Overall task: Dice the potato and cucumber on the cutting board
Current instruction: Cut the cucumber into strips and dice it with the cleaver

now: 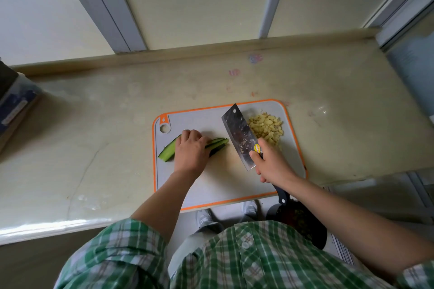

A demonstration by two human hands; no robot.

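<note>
Left grip (191, 152) curls over cucumber strips (168, 151), right grip (272, 166) clasps cleaver (239, 131), cutting board (225, 180) showing between.

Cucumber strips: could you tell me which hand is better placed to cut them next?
The right hand: it grips the cleaver beside the cucumber strips, while the left hand holds them on the cutting board.

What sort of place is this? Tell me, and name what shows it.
Most likely a home kitchen: a pale countertop, an orange-rimmed cutting board bearing diced potato and cucumber strips, and a cleaver.
</note>
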